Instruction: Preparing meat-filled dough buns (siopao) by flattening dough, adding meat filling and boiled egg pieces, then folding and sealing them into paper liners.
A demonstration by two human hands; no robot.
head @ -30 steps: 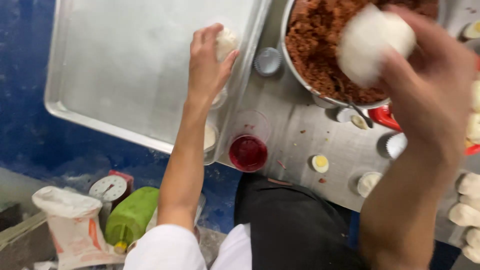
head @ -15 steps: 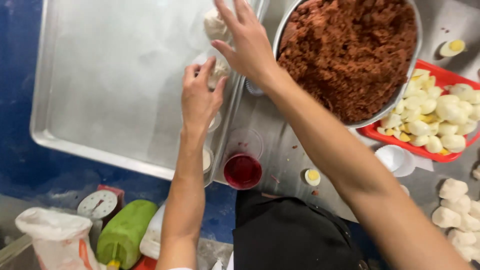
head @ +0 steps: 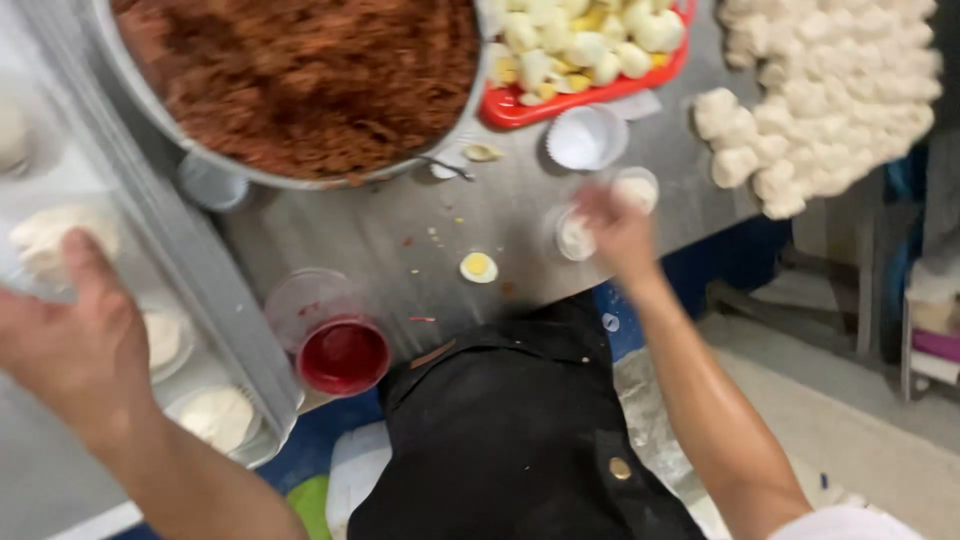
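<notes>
Right hand (head: 618, 225): reaches over the far-right part of the dull grey steel table (head: 400, 230), fingers blurred; it touches a small round white paper cup with pale filling (head: 577, 237), though whether it grips the cup cannot be told. A second such cup (head: 636, 187) sits just beside the fingertips.

Left hand (head: 75, 340): open, fingers spread, holding nothing, above the shallow metal baking tray (head: 170, 240) at left, near a soft white dough round (head: 45, 240). More flat white rounds (head: 215, 415) lie in the tray's near corner.

Large round metal bowl (head: 300, 180): holds coarse, crumbly reddish-brown minced filling (head: 300, 70).

Red plastic tray (head: 560, 100): holds cut boiled egg pieces (head: 575, 40).

Clear plastic cup (head: 340, 350): holds red liquid.

Half egg with yellow yolk (head: 479, 266): lies loose on the table.

Heap of lumpy white dough pieces (head: 830, 90): far right.
</notes>
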